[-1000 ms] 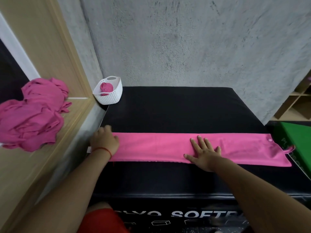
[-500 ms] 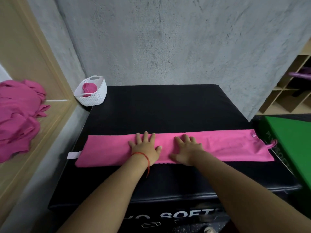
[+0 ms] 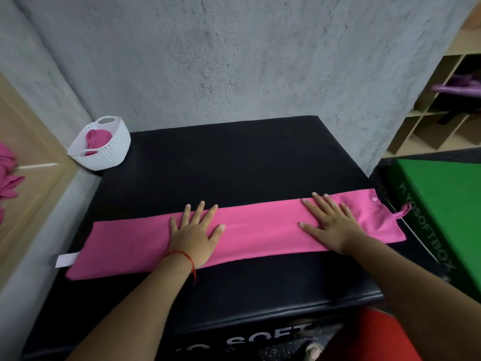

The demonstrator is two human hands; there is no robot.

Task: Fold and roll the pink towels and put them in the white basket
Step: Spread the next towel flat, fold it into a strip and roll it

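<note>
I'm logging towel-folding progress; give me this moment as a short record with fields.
towel: pink towel folded into a long strip, flat on the black box
left hand: open, flat on the strip's middle
right hand: open, flat near its right end
basket: white basket at far left corner, rolled towel inside
waiting: pink pile on left ledge
stage: folded, not yet rolled

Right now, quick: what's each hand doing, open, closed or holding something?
Left hand: open, pressed flat on the folded pink towel.
Right hand: open, flat on the same towel.
</note>
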